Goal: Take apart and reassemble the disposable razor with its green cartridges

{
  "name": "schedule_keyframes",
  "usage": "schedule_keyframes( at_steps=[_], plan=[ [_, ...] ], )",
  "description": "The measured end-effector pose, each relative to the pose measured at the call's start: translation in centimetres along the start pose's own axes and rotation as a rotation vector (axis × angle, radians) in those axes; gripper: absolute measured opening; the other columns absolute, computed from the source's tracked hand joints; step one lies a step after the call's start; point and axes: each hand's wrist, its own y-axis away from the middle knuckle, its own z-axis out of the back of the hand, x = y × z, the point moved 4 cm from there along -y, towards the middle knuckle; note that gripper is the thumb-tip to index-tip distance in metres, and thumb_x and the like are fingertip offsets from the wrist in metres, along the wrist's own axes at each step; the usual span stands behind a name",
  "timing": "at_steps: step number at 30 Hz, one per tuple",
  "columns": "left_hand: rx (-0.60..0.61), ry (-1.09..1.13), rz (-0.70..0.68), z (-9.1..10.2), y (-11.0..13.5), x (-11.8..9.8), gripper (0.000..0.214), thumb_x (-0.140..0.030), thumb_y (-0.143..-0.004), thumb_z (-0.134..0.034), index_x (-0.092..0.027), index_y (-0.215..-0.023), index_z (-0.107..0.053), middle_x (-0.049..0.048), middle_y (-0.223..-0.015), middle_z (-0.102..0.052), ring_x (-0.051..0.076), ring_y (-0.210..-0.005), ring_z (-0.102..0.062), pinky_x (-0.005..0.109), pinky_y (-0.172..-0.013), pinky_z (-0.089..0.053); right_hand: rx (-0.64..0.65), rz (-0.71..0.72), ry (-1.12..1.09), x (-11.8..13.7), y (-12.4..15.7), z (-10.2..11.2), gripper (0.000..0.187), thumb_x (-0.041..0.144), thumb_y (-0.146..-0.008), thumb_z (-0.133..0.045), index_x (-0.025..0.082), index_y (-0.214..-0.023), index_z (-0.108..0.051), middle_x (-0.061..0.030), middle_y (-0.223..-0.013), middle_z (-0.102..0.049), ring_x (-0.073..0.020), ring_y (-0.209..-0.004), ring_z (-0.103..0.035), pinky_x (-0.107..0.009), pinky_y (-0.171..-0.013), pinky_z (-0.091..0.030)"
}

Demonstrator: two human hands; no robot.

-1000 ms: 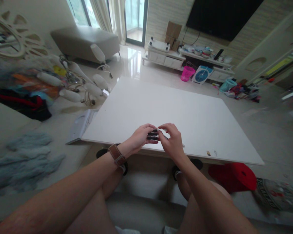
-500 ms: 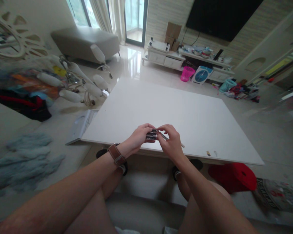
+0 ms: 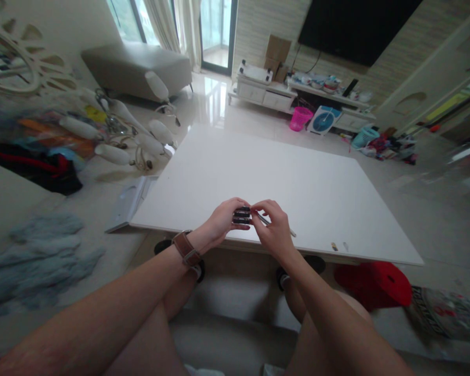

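My left hand [image 3: 222, 222], with a brown watch strap on its wrist, is closed around a small black block with pale stripes [image 3: 242, 214] above the near edge of the white table [image 3: 270, 162]. From the right, my right hand [image 3: 272, 224] meets the block's side with thumb and index finger pinched together. A thin pen-like tool [image 3: 293, 233] runs through that hand, showing between the fingers and out past the knuckles. Its tip is hidden at the fingertips. Two small pieces, one yellowish-brown [image 3: 334, 246] and one clear [image 3: 345, 246], lie on the table to the right.
A red roll [image 3: 391, 283] stands by the table's near right corner, beside a printed bag [image 3: 446, 313]. On the left are a lamp with several white shades [image 3: 151, 143] and a grey-blue fluffy cloth [image 3: 35, 261]. A pink basket [image 3: 301, 119] sits beyond the table.
The striped block has turned slightly in my left hand, so its dark bands show more plainly. Both hands stay in nearly the same place.
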Motion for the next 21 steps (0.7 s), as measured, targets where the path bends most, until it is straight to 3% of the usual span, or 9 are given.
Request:
schedule_keyframes(
  at_steps=[9, 21],
  plan=[
    [-0.011, 0.010, -0.013, 0.02, -0.05, -0.10, 0.008, -0.022, -0.079, -0.058, -0.016, -0.082, -0.061, 0.0070, -0.080, -0.066, 0.017, -0.068, -0.064, 0.029, -0.059, -0.056, -0.013, 0.007, 0.002, 0.08, 0.02, 0.09, 0.012, 0.012, -0.087, -0.059, 0.024, -0.085, -0.063, -0.0028, -0.084, -0.066, -0.0211, -0.084, -0.058, -0.035, -0.075, -0.046],
    [-0.144, 0.056, -0.022, 0.30, 0.01, -0.53, 0.008, -0.017, -0.081, -0.054, -0.017, -0.089, -0.055, 0.0041, -0.074, -0.067, 0.017, -0.061, -0.067, 0.027, -0.054, -0.054, -0.023, 0.008, -0.006, 0.12, 0.00, 0.16, 0.012, 0.012, -0.088, -0.059, 0.022, -0.087, -0.065, -0.0034, -0.085, -0.068, -0.0205, -0.083, -0.058, -0.034, -0.075, -0.045]
  ],
)
